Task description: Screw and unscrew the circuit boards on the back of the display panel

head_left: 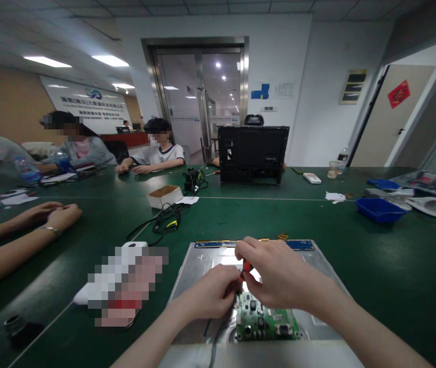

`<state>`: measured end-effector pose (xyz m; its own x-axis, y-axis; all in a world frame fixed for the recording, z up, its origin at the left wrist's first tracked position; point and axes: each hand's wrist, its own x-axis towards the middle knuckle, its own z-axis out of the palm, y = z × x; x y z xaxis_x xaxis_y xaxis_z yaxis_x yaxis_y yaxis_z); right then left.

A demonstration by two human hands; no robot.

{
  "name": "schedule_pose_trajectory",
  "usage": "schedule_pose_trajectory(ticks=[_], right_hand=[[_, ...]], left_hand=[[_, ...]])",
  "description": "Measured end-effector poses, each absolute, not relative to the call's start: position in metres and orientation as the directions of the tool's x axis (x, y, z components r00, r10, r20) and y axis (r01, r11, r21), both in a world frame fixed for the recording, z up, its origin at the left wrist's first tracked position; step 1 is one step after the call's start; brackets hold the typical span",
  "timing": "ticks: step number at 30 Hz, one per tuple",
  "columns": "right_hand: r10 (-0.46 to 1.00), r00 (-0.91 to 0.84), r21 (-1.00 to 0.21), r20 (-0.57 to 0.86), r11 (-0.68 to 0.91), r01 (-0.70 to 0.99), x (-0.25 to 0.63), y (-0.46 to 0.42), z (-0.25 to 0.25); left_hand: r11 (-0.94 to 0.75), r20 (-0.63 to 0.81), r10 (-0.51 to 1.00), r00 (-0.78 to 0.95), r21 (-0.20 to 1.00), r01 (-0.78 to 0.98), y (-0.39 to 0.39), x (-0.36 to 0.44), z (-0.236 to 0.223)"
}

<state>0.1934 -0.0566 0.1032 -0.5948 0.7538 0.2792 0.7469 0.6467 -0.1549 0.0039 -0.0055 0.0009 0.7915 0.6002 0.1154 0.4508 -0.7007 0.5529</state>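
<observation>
Metal panel (192,263) lies on the green table (386,276), bearing 1 circuit board (267,327) towards its near edge. Right hand (269,268) grips 1 orange tool (247,265) above the panel; left hand (218,291), fingers curled, adjoins the tool's lower end, contents indeterminable.

Deep green sweeping right across the desk (218,221), and a thin pale line (248,199) cuts through it! Silver-grey on the metal panel (190,278), then brighter green on the circuit board (269,327), speckled with black and silver parts. There's a flash of orange-red from the tool handle (247,266)! Blue for the long strip board (298,245), gold along its edge. Solid black on the monitor back (254,151), strong blue on the tray (381,210), and yellow brightens the black cable (172,224)!
</observation>
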Motion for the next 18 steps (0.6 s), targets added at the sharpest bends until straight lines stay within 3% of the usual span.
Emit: schedule_pose_trajectory(ticks=[18], right_hand=[[0.784, -0.557, -0.141, 0.275, 0.606, 0.783, 0.1893, -0.0531, 0.0997]], left_hand=[[-0.728, 0.141, 0.577, 0.805, 0.536, 0.428, -0.0067, 0.0034, 0.0018]])
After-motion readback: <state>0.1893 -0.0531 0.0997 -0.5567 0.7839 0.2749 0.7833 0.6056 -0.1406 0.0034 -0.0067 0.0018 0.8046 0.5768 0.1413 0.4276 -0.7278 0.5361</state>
